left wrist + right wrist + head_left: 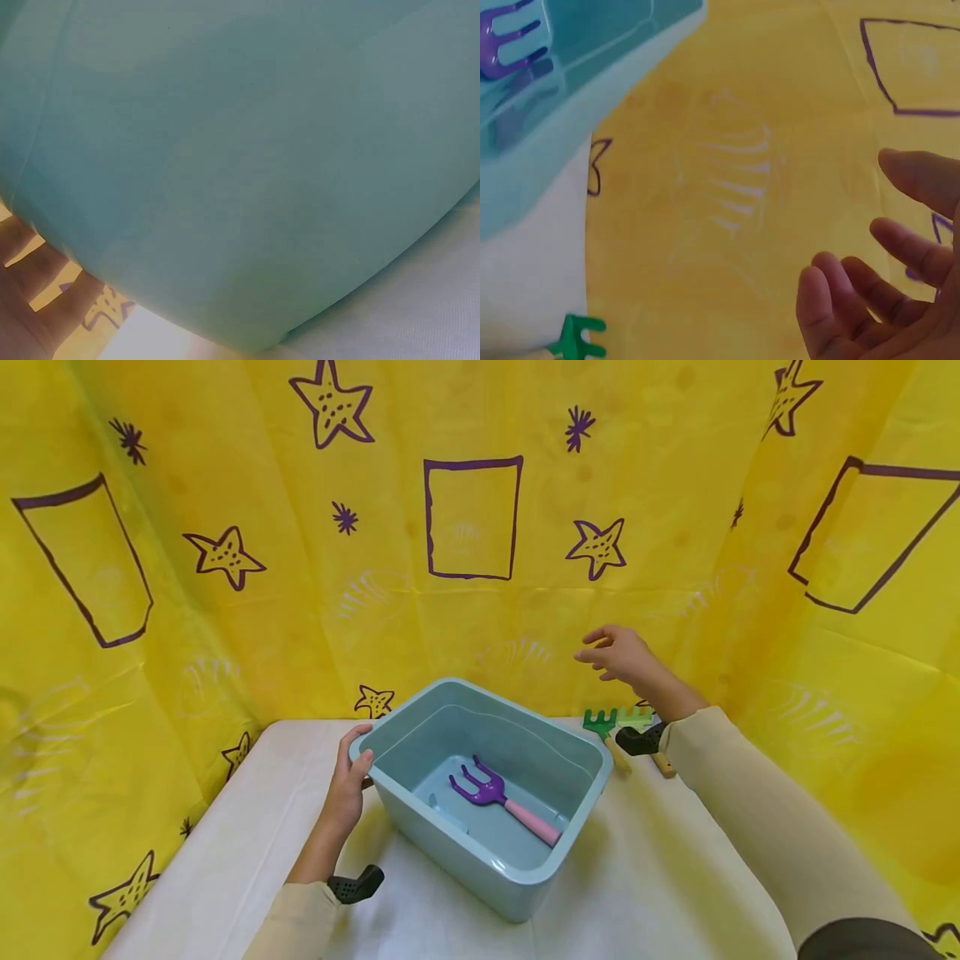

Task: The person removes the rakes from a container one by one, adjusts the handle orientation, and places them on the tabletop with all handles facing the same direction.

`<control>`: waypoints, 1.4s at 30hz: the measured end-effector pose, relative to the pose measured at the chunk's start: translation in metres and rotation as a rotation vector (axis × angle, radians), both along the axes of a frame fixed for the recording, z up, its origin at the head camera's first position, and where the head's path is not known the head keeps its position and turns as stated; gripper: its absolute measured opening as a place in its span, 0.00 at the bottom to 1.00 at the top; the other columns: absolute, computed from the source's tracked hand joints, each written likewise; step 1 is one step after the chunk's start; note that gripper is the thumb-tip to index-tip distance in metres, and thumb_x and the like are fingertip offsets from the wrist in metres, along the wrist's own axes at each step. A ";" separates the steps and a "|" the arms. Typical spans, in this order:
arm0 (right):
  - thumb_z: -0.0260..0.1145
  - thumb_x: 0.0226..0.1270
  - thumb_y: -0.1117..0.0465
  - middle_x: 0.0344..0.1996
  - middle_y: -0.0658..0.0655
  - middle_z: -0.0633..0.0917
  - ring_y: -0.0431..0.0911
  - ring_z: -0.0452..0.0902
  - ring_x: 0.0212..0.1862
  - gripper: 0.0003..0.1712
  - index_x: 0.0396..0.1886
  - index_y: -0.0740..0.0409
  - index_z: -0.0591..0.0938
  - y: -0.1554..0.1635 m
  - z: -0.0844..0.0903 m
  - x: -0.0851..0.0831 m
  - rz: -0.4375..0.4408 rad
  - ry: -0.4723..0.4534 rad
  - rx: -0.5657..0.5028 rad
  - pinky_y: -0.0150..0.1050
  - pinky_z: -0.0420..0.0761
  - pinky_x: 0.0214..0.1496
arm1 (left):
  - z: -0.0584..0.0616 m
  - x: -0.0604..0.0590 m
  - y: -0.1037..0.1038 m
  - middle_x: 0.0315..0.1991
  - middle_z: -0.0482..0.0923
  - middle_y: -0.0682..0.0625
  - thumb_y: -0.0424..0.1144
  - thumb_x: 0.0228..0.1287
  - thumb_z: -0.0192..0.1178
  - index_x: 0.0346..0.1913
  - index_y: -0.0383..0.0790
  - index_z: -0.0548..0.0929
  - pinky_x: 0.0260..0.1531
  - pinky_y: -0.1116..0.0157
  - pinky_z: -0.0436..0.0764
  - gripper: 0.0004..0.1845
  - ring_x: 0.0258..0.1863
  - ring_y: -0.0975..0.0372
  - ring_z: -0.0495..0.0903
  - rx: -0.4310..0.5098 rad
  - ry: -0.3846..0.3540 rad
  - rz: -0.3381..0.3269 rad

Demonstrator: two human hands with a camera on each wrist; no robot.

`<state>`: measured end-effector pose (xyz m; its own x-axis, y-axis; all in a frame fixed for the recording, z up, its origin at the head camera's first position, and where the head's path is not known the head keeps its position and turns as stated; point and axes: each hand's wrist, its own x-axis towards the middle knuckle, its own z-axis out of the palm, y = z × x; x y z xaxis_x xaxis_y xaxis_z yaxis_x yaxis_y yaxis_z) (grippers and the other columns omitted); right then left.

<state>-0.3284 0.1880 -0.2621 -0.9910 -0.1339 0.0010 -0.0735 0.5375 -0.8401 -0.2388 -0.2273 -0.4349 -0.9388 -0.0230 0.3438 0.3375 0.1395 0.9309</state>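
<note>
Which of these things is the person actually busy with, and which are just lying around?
In use: blue tub, held at its rim by left hand; purple fork inside; right hand empty above.
Lying about: green rake, light green rake, table.

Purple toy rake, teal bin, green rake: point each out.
purple toy rake (pixel 489 788), head view, on its tined head.
teal bin (pixel 480 860), head view, on its near outer wall.
green rake (pixel 599 722), head view, on its tined head.

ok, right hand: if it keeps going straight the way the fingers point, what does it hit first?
Probably the yellow backdrop. The right hand hangs open above the table, fingers aimed left and away, past the far corner of the tub. Nothing shows between, though depth is unclear.
</note>
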 end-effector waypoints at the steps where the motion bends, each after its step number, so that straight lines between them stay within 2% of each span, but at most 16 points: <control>1: 0.64 0.69 0.56 0.60 0.68 0.71 0.62 0.72 0.57 0.30 0.64 0.65 0.68 -0.005 -0.001 -0.002 0.023 -0.008 -0.005 0.52 0.75 0.56 | 0.000 0.000 -0.001 0.66 0.62 0.39 0.42 0.76 0.39 0.72 0.45 0.54 0.50 0.47 0.68 0.25 0.58 0.48 0.66 0.002 0.000 0.001; 8: 0.66 0.68 0.56 0.60 0.66 0.72 0.61 0.74 0.57 0.31 0.65 0.63 0.68 -0.041 -0.002 -0.004 0.164 -0.077 -0.090 0.51 0.78 0.53 | -0.002 -0.001 -0.002 0.66 0.63 0.41 0.45 0.76 0.39 0.72 0.46 0.54 0.51 0.50 0.68 0.25 0.59 0.48 0.66 -0.006 -0.013 0.002; 15: 0.66 0.66 0.56 0.61 0.65 0.72 0.61 0.74 0.57 0.31 0.65 0.60 0.67 -0.074 -0.010 -0.006 0.372 -0.210 -0.132 0.52 0.77 0.54 | -0.001 -0.001 -0.002 0.66 0.63 0.42 0.46 0.76 0.40 0.71 0.48 0.55 0.52 0.48 0.68 0.25 0.60 0.49 0.66 -0.001 -0.025 0.014; 20: 0.64 0.68 0.56 0.65 0.68 0.68 0.64 0.72 0.60 0.32 0.67 0.62 0.66 -0.091 -0.021 -0.009 0.529 -0.330 -0.164 0.57 0.73 0.58 | -0.002 -0.001 -0.002 0.67 0.63 0.42 0.47 0.75 0.41 0.72 0.49 0.55 0.53 0.46 0.67 0.25 0.60 0.48 0.66 0.003 -0.035 0.011; 27: 0.61 0.70 0.56 0.62 0.62 0.72 0.62 0.74 0.59 0.28 0.67 0.57 0.69 -0.111 -0.044 -0.016 0.715 -0.467 -0.140 0.58 0.73 0.57 | -0.005 -0.002 -0.001 0.66 0.63 0.43 0.47 0.76 0.41 0.71 0.49 0.56 0.53 0.43 0.66 0.25 0.60 0.48 0.67 0.005 -0.031 0.010; 28: 0.60 0.71 0.55 0.62 0.61 0.72 0.62 0.73 0.59 0.28 0.67 0.57 0.68 -0.113 -0.048 -0.017 0.738 -0.489 -0.130 0.58 0.72 0.58 | -0.001 0.000 0.001 0.67 0.63 0.42 0.46 0.76 0.40 0.71 0.48 0.56 0.53 0.43 0.66 0.25 0.60 0.47 0.66 0.004 -0.036 0.007; 34: 0.58 0.72 0.55 0.60 0.58 0.75 0.60 0.74 0.59 0.27 0.68 0.54 0.69 -0.124 -0.066 -0.019 0.803 -0.613 -0.065 0.57 0.73 0.57 | 0.025 0.017 0.010 0.67 0.61 0.36 0.40 0.74 0.39 0.72 0.40 0.54 0.53 0.48 0.68 0.26 0.61 0.42 0.65 -0.010 -0.053 -0.014; 39: 0.57 0.72 0.54 0.62 0.63 0.73 0.63 0.72 0.60 0.27 0.68 0.55 0.69 -0.129 -0.078 -0.021 0.831 -0.660 -0.036 0.57 0.75 0.55 | 0.028 0.018 0.009 0.67 0.62 0.37 0.41 0.74 0.40 0.72 0.41 0.55 0.52 0.50 0.69 0.26 0.61 0.43 0.66 -0.020 -0.054 0.000; 42: 0.58 0.71 0.54 0.62 0.62 0.73 0.64 0.72 0.60 0.28 0.69 0.55 0.69 -0.131 -0.082 -0.022 0.838 -0.673 0.004 0.61 0.70 0.59 | 0.029 0.018 0.007 0.67 0.62 0.38 0.42 0.74 0.41 0.72 0.43 0.54 0.54 0.47 0.68 0.26 0.62 0.43 0.65 -0.021 -0.064 0.005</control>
